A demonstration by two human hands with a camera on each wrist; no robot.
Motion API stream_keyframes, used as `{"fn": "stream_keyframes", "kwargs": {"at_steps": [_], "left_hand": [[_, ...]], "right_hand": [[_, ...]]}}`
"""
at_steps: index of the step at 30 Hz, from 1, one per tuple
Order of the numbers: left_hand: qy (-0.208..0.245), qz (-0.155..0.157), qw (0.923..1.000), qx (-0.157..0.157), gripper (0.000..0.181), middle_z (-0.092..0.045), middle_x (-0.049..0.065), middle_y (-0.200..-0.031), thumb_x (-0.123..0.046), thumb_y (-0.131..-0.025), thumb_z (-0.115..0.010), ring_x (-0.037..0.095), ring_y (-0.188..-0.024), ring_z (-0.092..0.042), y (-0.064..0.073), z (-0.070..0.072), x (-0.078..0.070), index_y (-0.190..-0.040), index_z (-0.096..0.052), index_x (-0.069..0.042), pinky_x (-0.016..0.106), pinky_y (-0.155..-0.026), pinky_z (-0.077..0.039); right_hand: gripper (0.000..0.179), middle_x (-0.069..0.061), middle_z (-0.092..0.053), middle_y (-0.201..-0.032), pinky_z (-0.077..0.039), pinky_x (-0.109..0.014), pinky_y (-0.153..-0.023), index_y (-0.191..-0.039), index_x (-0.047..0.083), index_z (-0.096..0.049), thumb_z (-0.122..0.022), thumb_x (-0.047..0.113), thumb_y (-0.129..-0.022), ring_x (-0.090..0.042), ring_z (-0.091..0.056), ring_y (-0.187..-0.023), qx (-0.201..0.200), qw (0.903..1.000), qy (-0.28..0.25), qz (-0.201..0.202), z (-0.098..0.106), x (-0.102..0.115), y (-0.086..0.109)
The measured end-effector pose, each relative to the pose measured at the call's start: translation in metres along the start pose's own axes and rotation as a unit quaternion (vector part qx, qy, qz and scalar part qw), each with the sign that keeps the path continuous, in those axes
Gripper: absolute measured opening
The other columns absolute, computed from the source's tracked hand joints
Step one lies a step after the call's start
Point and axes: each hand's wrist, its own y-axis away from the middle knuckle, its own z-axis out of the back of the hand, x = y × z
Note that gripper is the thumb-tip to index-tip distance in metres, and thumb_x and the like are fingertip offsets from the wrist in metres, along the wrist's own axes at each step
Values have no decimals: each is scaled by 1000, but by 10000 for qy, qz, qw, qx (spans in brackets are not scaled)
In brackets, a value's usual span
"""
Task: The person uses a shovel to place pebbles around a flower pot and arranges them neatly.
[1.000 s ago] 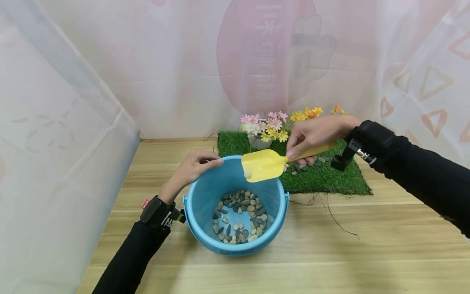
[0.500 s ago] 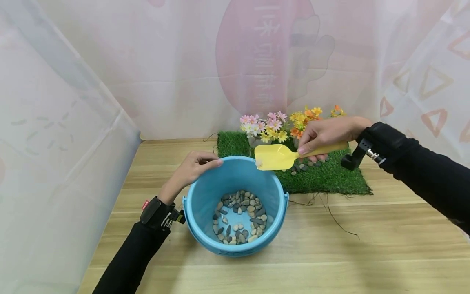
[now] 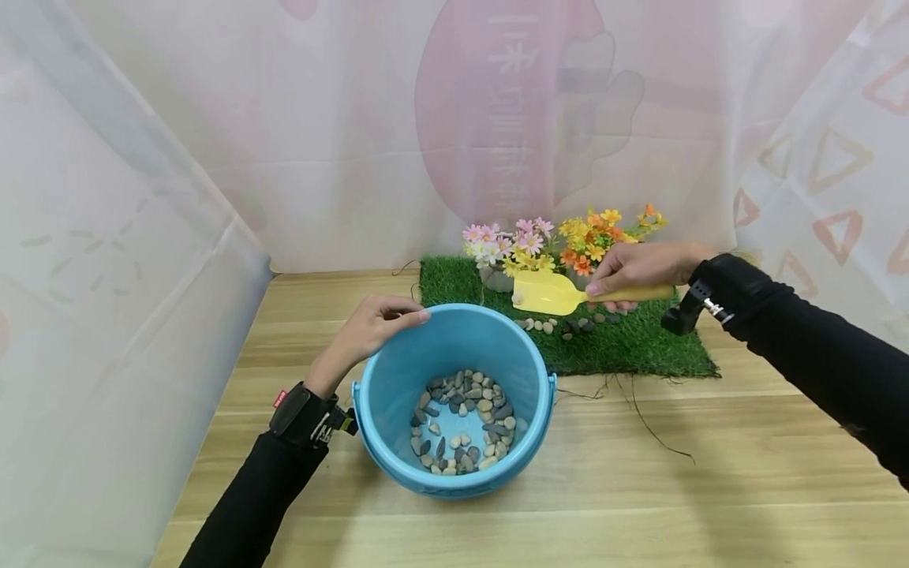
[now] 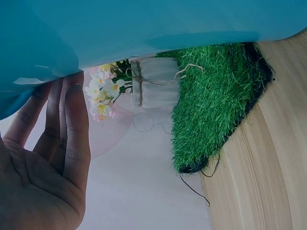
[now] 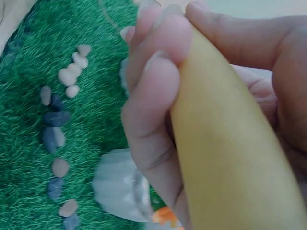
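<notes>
A blue bucket stands on the wooden table, with grey and whitish pebbles spread over its bottom. My left hand grips its far-left rim; in the left wrist view the fingers reach up to the blue wall. By its wooden handle, my right hand holds a small yellow shovel above the grass mat. One pale pebble lies near the tip of the blade. In the right wrist view, fingers and thumb wrap the handle and the blade is hidden.
Behind the bucket lies a green artificial grass mat with a row of pebbles on it. Potted pink and white flowers and orange ones line its back. Loose threads trail onto the table. Pale curtains enclose the space.
My right hand has drawn the shovel right and away from over the bucket's rim to over the grass mat, the pebble still on its blade. The left hand and bucket stay put.
</notes>
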Motion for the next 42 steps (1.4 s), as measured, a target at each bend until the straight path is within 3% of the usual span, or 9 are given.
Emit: {"fn": "stream_keyframes", "kwargs": {"at_steps": [6, 10, 15, 19, 27, 32, 38, 42], "left_hand": [[-105, 73, 9999, -7, 18, -66, 3, -88, -22, -92, -59, 15, -72, -62, 0, 0, -5, -101, -69, -10, 37, -65, -52], [-153, 55, 9999, 35, 17, -66, 7, -87, -14, -92, -57, 19, -71, -62, 3, 1, -25, -100, -68, -4, 36, -64, -52], [-149, 87, 9998, 78, 16, -66, 7, -86, -11, -92, -57, 19, -71, -62, 6, 3, -42, -100, -68, -2, 34, -65, -52], [-102, 68, 9999, 44, 17, -66, 7, -88, -12, -92, -57, 19, -72, -63, 6, 2, -39, -101, -68, -2, 35, -66, -52], [23, 24, 10000, -77, 21, -66, -4, -88, -36, -91, -59, 15, -73, -63, 0, -3, 2, -99, -70, -20, 36, -65, -52], [-26, 156, 9998, -70, 21, -66, -4, -88, -34, -91, -59, 14, -73, -63, 0, -3, -2, -100, -70, -19, 35, -65, -52], [-20, 162, 9999, -22, 18, -66, 3, -88, -19, -92, -58, 16, -72, -62, 2, -1, -24, -100, -69, -7, 37, -66, -52], [-54, 137, 9999, -19, 19, -66, 1, -89, -22, -92, -58, 15, -73, -62, 0, -2, -15, -101, -69, -10, 36, -67, -52]], "right_hand": [[28, -19, -61, -82, -49, -42, -66, -96, 4, -68, -49, 25, -97, -42, -52, -70, -42, 9999, -87, 90, -8, -25, -17], [29, -16, -62, -79, -48, -43, -65, -91, 4, -69, -49, 25, -97, -40, -53, -68, -59, 10000, -59, -40, -13, -38, -31], [31, -23, -61, -84, -48, -43, -63, -97, 2, -68, -50, 26, -97, -25, -54, -62, -75, 9990, -62, -428, -18, -47, -46], [32, -22, -61, -85, -48, -41, -63, -104, -1, -66, -49, 26, -97, -22, -54, -63, -77, 9979, 83, -638, -23, -48, -56], [30, -13, -62, -82, -48, -35, -62, -104, -1, -65, -48, 23, -98, -21, -55, -65, -155, 9934, 422, -1052, -29, -39, -67], [30, -14, -62, -80, -47, -34, -61, -103, -2, -65, -48, 22, -98, -19, -54, -62, -124, 9904, 372, -1326, -31, -27, -69], [28, -12, -62, -75, -47, -32, -59, -91, 0, -67, -51, 22, -96, -15, -52, -57, -178, 9831, 347, -1786, -34, -5, -73], [26, -11, -61, -72, -48, -32, -59, -88, 2, -67, -51, 22, -96, -15, -52, -55, -179, 9771, 644, -2019, -35, 9, -75]]}}
